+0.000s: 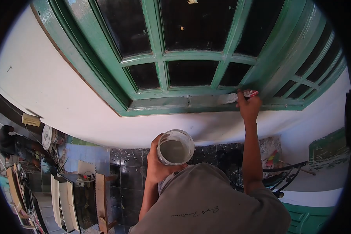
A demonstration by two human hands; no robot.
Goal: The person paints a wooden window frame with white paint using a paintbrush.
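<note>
In the head view, the left hand is gripping the paint tub near the chest, fingers wrapping around its wall. Part full, it is probably weighing little but sloshing easily, so it is best held upright by the side. Farther right, the right hand's fingers are clamping the brush, light and soft-tipped, against the green window frame.

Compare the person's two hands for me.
The left hand is held low near the chest; the right hand is raised, arm stretched, to the green window frame. The left hand wraps round an open paint pot; the right hand grips a brush against the frame's bottom rail. Both are bare and shut on something.
</note>
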